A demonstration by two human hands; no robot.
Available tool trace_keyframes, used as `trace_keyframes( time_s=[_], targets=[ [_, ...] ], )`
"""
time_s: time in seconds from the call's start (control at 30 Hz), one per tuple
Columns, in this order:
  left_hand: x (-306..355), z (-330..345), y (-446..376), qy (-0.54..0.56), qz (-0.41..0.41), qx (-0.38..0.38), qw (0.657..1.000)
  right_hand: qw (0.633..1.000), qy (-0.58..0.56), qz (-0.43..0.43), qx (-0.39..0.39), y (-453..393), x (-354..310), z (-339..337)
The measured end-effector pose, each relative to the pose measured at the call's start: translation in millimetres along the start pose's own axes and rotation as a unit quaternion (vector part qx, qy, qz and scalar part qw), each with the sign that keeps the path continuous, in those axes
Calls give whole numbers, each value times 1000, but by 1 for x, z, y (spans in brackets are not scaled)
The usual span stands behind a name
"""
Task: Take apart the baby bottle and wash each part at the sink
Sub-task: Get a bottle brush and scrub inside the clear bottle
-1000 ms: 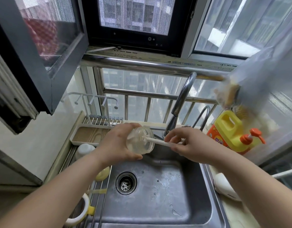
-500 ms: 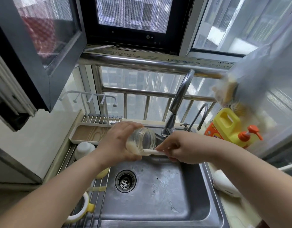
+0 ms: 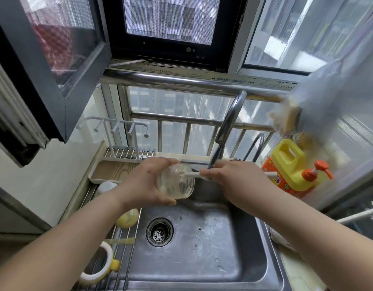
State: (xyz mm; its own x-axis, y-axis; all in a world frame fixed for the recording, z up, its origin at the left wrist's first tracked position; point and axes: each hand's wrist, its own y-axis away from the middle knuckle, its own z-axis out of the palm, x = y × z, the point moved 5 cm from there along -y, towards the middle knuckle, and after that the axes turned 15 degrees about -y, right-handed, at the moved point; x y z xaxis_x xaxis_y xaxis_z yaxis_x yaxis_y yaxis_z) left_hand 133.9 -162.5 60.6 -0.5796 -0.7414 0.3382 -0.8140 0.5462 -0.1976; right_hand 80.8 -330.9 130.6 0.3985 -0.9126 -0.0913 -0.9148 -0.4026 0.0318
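Left hand (image 3: 142, 183) grips the bottle (image 3: 175, 181) over the sink (image 3: 202, 248); right hand (image 3: 229, 177) pinches the brush (image 3: 192, 174) poking inside. Scrubbing step. Next likely needs a rinse.

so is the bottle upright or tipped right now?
Tipped. The left hand holds the bottle on its side, mouth toward the right hand, with the white brush handle entering it.

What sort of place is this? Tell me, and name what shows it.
Most likely a home kitchen, at the sink by a window. A steel sink with a tall tap, a yellow soap jug beside it, and a drying rack on the left point to that.
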Motion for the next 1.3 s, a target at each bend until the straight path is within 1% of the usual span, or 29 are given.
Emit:
trace_keyframes(
  time_s=[0.03,0.1,0.17,0.2,0.27,0.3,0.33,0.4,0.47,0.5,0.53,0.57,0.6,0.63,0.7,0.77,0.8,0.87,0.93,0.97,1.0,1.03,1.1,1.13,1.2,1.23,1.3],
  targets=[
    [0,1,1,-16,11,5,1000,999,-22,25,-26,-1,1,6],
    [0,4,5,-49,25,10,998,987,-117,64,-94,1,0,19],
    [-2,7,8,-64,29,31,997,955,-248,84,-138,3,2,25],
    [-3,7,9,-65,28,45,997,939,-294,91,-155,4,3,26],
    [-4,7,9,-67,20,62,996,923,-334,89,-170,5,2,23],
    [-5,7,9,-70,19,65,995,924,-333,81,-171,5,1,21],
    [-6,8,9,-73,18,64,995,932,-313,67,-169,4,0,19],
    [-7,7,8,-68,4,53,996,966,-216,46,-137,2,2,12],
    [-8,4,6,-39,-14,32,999,996,-61,41,-44,0,3,-1],
    [-7,2,4,-19,-19,23,999,1000,8,-1,14,-1,1,-5],
    [-6,0,2,-3,-20,16,1000,995,67,-47,54,-2,-3,-7],
    [-4,-2,0,5,-17,7,1000,988,97,-77,87,0,-7,-9],
    [-3,-3,-1,5,-12,-1,1000,983,113,-92,107,1,-9,-9],
    [-2,-4,-2,-2,-6,-6,1000,988,105,-81,85,0,-9,-7],
    [-1,-4,-1,-36,12,-3,999,999,26,-7,28,-1,-6,-2],
    [0,-1,2,-75,32,12,997,993,-90,64,-36,0,3,6],
    [0,1,3,-79,30,27,996,981,-160,87,-71,1,5,11],
    [0,-1,6,-55,13,73,996,944,-286,98,-130,4,7,22],
    [0,-4,8,-37,2,103,994,915,-358,110,-148,6,10,21],
    [0,-4,8,-40,0,103,994,911,-368,109,-153,6,10,21],
    [0,-4,8,-48,-1,98,994,912,-365,106,-153,5,10,19],
    [1,-4,8,-55,1,95,994,921,-346,95,-150,5,9,20],
    [0,-4,7,-67,8,91,994,949,-274,83,-131,2,11,21],
    [1,-4,7,-68,9,80,994,964,-228,84,-109,1,13,18],
    [2,-4,5,-55,5,50,997,991,-106,66,-38,-1,15,7],
    [3,-3,3,-48,7,37,998,997,-58,43,-8,-3,14,1],
    [4,-3,2,-34,15,33,999,999,-27,14,23,-5,13,-4]
  ],
)
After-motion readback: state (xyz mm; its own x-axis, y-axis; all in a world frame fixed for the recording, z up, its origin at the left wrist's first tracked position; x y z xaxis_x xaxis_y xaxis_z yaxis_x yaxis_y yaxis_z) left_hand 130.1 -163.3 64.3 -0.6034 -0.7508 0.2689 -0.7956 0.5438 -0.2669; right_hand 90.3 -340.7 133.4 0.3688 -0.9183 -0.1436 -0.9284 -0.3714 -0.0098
